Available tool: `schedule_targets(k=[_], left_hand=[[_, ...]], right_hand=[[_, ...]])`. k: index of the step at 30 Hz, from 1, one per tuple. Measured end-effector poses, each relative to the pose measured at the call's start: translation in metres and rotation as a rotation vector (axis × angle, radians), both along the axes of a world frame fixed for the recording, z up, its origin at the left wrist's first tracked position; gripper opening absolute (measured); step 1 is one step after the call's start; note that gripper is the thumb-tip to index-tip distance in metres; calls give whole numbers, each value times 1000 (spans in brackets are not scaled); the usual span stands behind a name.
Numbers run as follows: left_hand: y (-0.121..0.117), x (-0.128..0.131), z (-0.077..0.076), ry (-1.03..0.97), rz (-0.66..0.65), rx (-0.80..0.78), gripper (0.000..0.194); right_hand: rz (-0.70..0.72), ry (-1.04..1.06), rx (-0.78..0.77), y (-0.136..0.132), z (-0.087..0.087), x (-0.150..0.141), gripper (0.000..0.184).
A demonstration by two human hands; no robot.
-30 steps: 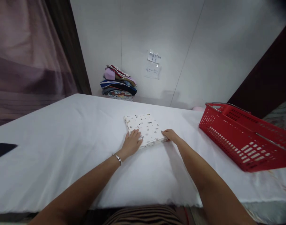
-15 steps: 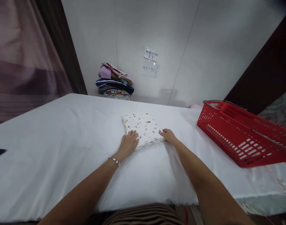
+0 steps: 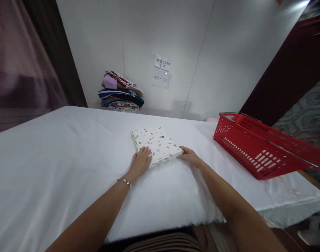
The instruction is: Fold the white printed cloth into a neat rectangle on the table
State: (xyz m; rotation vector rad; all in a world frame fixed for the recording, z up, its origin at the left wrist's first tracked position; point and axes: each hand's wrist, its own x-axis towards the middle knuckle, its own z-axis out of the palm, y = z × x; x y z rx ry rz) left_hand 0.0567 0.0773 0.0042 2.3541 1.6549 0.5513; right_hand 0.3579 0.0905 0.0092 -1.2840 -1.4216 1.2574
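Note:
A folded white cloth (image 3: pixel 160 145) with a small scattered print lies on the white-covered table. My left hand (image 3: pixel 141 161), with a bracelet at its wrist, rests flat on the cloth's near left edge, fingers stretched out. At the near right corner, my right hand (image 3: pixel 190 156) has its fingers around the edge of the folded layers. The undersides of the fingers there are partly hidden.
A red plastic basket (image 3: pixel 243 147) with metal handles stands on the table's right side. Behind the table, a stack of folded fabrics (image 3: pixel 121 92) sits against the white wall, left of two paper labels (image 3: pixel 161 71). A pink curtain (image 3: pixel 20 63) hangs at the left.
The view has shifted slightly right. My right thumb no longer lies on top of the cloth's corner; that hand has moved to its edge. My left hand stays on the cloth.

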Motion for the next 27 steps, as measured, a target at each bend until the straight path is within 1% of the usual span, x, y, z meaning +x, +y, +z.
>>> schedule_targets(k=[3,6,9,15,17,21,27], left_hand=[[-1,0,1,-8,0,-4,46],[-1,1,3,-21,3,-10,46],[-1,1,4,-24,4,-11,45],[-2,1,5,-5,12,1,45],[-3,1,7,5,16,-1,45],[-7,2,12,13,22,-18,46],[-13,2,19,-6,23,-20,44]], right_hand=[[-15,55,52,-2,-8,-3,61],[-74,46,76,-2,-9,-9,57],[-104,39,99,-1,-11,-12,53],[-197,45,121,5,-22,-13,48],[-222,39,123,6,-23,-15,47],[-248,22,111,3,-16,-21,43],[-226,-40,114,-6,-4,-26,42]])
